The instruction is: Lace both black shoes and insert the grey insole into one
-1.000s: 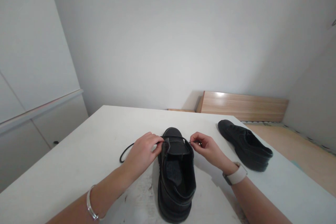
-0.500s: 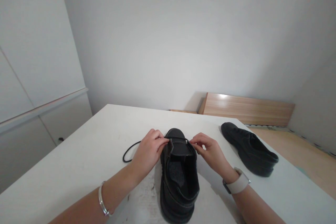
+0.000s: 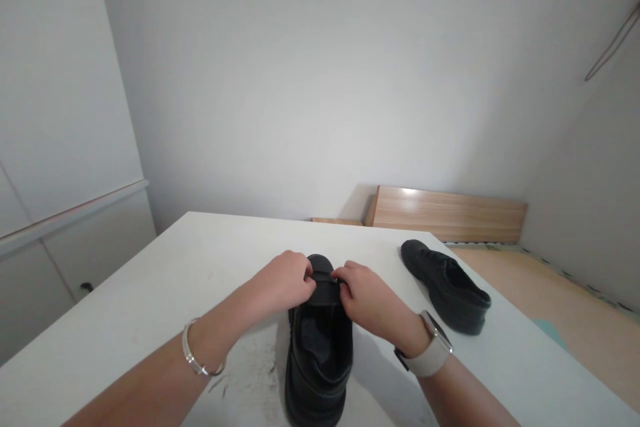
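Grip closed on black shoe (image 3: pixel 320 373), left hand (image 3: pixel 290 280) and right hand (image 3: pixel 364 297) angled inward.

A white desk (image 3: pixel 150 307) spans the lower frame: a black shoe (image 3: pixel 317 383) bottom centre, a second shoe (image 3: pixel 449 292) lower right.

I saw soft light; wall (image 3: pixel 320 87) glowed above headboard (image 3: pixel 450 215), glare (image 3: pixel 409 192) dotted its top, shadow (image 3: pixel 356 204) fell left of it.

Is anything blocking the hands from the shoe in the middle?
Nothing visible: the left hand and right hand are both at the front of that shoe. The other shoe lies off to the right.
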{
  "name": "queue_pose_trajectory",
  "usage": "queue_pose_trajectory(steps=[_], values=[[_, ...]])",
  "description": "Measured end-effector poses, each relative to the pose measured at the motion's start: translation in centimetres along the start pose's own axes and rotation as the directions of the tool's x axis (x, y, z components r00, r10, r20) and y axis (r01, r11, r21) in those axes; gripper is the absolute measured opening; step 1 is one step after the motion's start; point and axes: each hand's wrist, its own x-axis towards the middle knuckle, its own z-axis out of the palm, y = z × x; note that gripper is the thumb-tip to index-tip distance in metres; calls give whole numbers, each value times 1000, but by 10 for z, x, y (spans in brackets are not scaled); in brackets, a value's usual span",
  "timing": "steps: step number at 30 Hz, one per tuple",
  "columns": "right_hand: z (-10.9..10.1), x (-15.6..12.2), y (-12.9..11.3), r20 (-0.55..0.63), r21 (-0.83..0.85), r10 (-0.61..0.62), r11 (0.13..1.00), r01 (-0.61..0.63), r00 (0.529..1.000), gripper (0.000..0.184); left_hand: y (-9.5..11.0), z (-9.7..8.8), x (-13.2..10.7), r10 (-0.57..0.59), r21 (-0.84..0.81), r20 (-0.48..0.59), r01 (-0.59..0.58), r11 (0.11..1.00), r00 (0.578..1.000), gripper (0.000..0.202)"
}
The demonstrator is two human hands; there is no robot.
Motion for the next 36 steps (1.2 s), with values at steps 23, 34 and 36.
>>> queue_pose_trajectory(steps=[23,34,36], values=[[11,13,-4,-270,924,193,329,197,943,26,15,-8,1,1,-669,-319,-227,708,948,18],[14,14,-20,-261,950,183,223,219,948,33,17,-12,-2,-25,-719,-359,-259,645,933,23],[15,13,-21,-275,948,192,216,233,942,31,18,-12,-1,-22,-714,-359,-260,651,933,22]])
